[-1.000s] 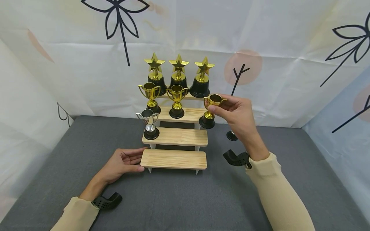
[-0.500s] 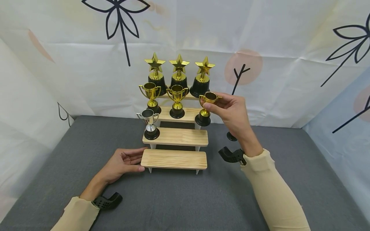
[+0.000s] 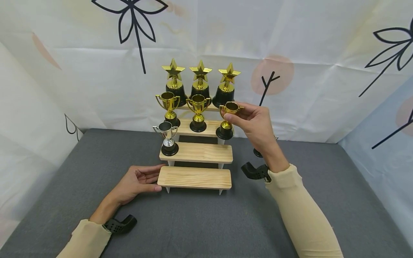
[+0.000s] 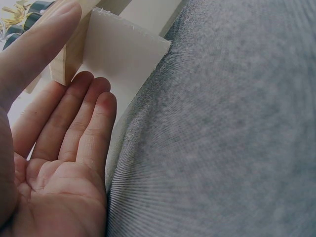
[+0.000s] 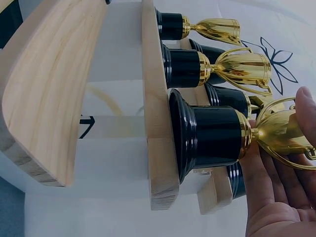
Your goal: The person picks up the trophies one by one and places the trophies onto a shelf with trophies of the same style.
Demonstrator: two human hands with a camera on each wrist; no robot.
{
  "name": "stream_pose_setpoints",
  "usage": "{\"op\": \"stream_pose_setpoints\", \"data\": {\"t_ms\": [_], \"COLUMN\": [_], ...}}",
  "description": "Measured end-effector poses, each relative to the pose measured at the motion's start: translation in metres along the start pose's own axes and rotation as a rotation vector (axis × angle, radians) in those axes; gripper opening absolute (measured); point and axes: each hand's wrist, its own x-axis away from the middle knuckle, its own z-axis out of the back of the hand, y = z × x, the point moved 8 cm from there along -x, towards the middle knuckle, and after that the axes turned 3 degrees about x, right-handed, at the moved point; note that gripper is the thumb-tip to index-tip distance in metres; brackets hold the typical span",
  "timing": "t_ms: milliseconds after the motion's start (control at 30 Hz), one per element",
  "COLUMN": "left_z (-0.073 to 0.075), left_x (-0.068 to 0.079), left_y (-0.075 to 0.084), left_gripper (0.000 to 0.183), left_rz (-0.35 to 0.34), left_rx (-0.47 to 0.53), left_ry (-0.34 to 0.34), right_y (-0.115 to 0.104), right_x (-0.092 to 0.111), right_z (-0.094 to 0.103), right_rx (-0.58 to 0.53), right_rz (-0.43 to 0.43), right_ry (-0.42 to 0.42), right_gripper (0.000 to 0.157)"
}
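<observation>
My right hand (image 3: 258,125) pinches a gold trophy cup (image 3: 227,125) by its bowl, thumb in front and fingers behind. In the right wrist view its black base (image 5: 217,136) stands at the end of a wooden shelf (image 5: 163,173), seemingly touching it. Two more gold trophy cups (image 3: 198,114) stand on that tier. My left hand (image 3: 132,184) rests against the left end of the lowest shelf (image 3: 194,178); in the left wrist view its fingers (image 4: 91,116) lie straight beside the white support (image 4: 121,54). A silver trophy cup (image 3: 169,139) stands on the second-lowest tier's left end.
Three star trophies (image 3: 200,79) line the top tier. Behind my right wrist another trophy's black base (image 3: 257,153) shows on the grey table (image 3: 200,225); the rest is mostly hidden. A patterned white cloth (image 3: 226,32) hangs behind the stand.
My right hand has moved left with the gold trophy cup, bringing it over the right end of its tier, in line with the other two. The left hand has stayed in place.
</observation>
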Motion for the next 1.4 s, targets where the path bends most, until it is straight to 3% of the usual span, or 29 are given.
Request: {"op": "stream_pose_setpoints", "data": {"t_ms": [400, 1400], "left_z": [0.0, -0.002], "left_x": [0.0, 0.0], "left_y": [0.0, 0.001], "left_gripper": [0.074, 0.075], "left_rz": [0.0, -0.004], "left_rx": [-0.006, 0.025], "left_ry": [0.002, -0.015], "right_y": [0.004, 0.009], "right_x": [-0.004, -0.014], "right_z": [0.003, 0.003], "right_rx": [0.05, 0.031], "right_rz": [-0.025, -0.006], "right_ry": [0.03, 0.011], "right_gripper": [0.037, 0.034]}}
